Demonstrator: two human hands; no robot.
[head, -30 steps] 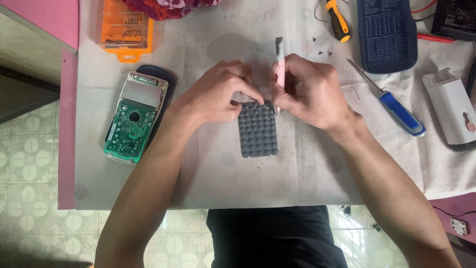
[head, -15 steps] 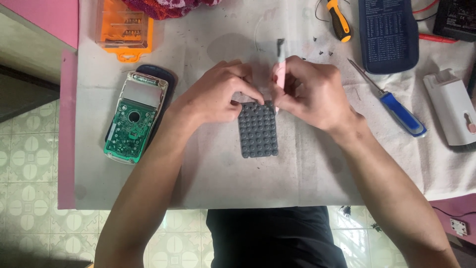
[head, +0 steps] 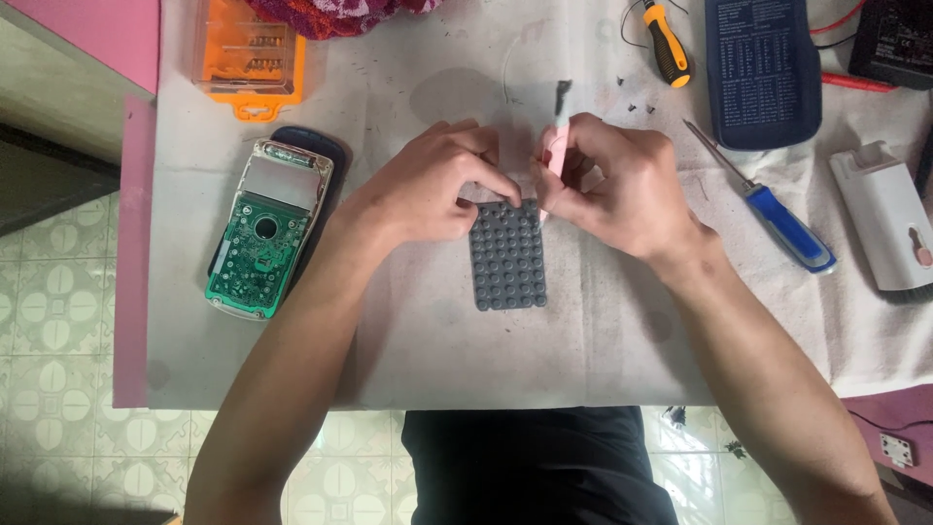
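A dark grey rubber keypad mat [head: 508, 261] with rows of round bumps lies on the white cloth. My left hand [head: 435, 182] pinches its top edge with thumb and fingers. My right hand [head: 622, 185] grips a slim pink tool [head: 557, 146] with a dark tip, held upright above the mat's top right corner. The lower end of the tool is hidden behind my fingers. To the left lies an opened calculator [head: 265, 231] with its green circuit board facing up.
An orange bit case [head: 250, 54] sits at the back left, a blue-handled screwdriver [head: 777, 218] and a white device [head: 887, 220] at the right. A dark blue cover [head: 762, 68] and a yellow-handled screwdriver [head: 665, 44] lie at the back. The table edge [head: 133, 253] is pink.
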